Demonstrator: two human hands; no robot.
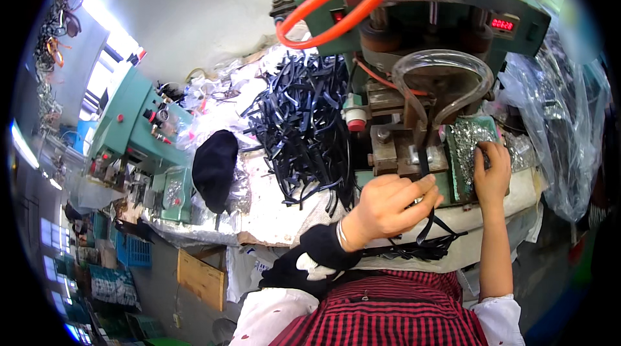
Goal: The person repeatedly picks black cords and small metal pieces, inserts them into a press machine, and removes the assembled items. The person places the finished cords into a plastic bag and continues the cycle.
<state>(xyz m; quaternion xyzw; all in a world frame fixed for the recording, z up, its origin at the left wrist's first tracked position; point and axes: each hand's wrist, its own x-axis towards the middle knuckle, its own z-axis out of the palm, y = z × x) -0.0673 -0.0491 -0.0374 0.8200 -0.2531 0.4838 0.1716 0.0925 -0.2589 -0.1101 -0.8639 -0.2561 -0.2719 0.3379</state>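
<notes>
My left hand (390, 202) grips a thin black curved strip (425, 171) and holds it upright against the metal block (396, 150) of the green press machine (446, 16). My right hand (491, 174) reaches into a green tray (453, 171) of small shiny metal pieces (471, 139), fingers curled down among them; whether it holds one is hidden. More black strips (424, 245) lie by the bench edge below my left hand.
A big heap of black strips (304, 126) lies left of the press. A black cap (215, 168) rests on the bench. An orange hose (336, 3) and a clear tube (446, 67) loop over the machine. Plastic bags (563, 126) hang right; another green machine (129, 126) stands left.
</notes>
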